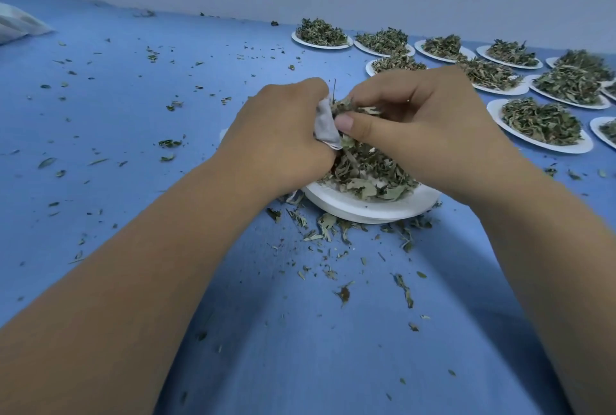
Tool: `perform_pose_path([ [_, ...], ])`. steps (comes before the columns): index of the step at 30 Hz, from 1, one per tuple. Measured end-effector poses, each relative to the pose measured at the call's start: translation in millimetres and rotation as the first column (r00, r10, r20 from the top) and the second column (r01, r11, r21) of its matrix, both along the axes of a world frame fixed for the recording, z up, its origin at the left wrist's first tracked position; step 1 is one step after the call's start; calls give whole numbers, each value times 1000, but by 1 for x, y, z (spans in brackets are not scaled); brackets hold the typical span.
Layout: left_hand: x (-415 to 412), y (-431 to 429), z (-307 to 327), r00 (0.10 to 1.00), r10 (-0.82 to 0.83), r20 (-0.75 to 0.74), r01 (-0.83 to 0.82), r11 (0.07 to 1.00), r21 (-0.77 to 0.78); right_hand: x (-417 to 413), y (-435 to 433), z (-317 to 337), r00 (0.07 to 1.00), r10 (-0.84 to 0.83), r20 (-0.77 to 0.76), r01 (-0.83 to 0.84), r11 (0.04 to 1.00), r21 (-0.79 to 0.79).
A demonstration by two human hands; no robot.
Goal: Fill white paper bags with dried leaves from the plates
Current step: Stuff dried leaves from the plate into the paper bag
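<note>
A small white paper bag (326,126) is gripped in my left hand (283,134), mostly hidden by the fingers. My right hand (420,124) pinches a clump of dried leaves (346,106) at the bag's mouth, thumb against the bag. Both hands hover over a white plate (370,206) in the middle of the blue table. The plate carries a pile of dried green leaves (366,174).
Several more white plates heaped with dried leaves (540,121) stand in rows at the back right, along the wall. Loose leaf bits (333,231) litter the blue cloth (133,114) around the plate and to the left. A pale bag (16,24) lies at the far left edge.
</note>
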State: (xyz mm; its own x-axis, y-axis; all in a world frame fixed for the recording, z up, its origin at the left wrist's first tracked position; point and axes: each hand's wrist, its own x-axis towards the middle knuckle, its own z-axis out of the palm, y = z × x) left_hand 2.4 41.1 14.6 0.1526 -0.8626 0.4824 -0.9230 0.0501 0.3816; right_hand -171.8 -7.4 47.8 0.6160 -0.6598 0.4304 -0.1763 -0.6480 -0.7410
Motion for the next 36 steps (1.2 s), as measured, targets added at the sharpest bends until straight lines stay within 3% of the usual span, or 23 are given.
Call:
perform_pose_path([
  [4, 1, -4, 1, 996, 46, 71, -45, 999, -14, -4, 2, 2, 993, 102, -63, -102, 995, 12],
  [7, 1, -5, -1, 999, 31, 43, -30, 999, -36, -4, -1, 1, 997, 13, -77, -15, 999, -33],
  [12, -4, -1, -2, 997, -67, 36, 67, 998, -3, 6, 1, -3, 996, -89, -16, 89, 996, 21],
  [16, -7, 1, 1, 994, -92, 65, 94, 995, -22, 15, 3, -8, 987, -158, 26, 159, 984, -77],
  [23, 1, 5, 5, 994, -74, -78, 72, 997, -26, -1, 0, -2, 991, 115, -66, -111, 991, 72],
  [28, -7, 6, 7, 993, -89, -71, 82, 991, -103, 1, 3, 0, 971, 234, -44, -226, 964, 139],
  [33, -4, 9, 9, 989, -114, -91, 102, 986, -129, -4, 3, 2, 996, 38, 80, -31, 996, -84],
  [36, -5, 8, 9, 985, -120, -120, 104, 986, -130, -4, 1, 1, 998, -45, -43, 39, 992, -123],
])
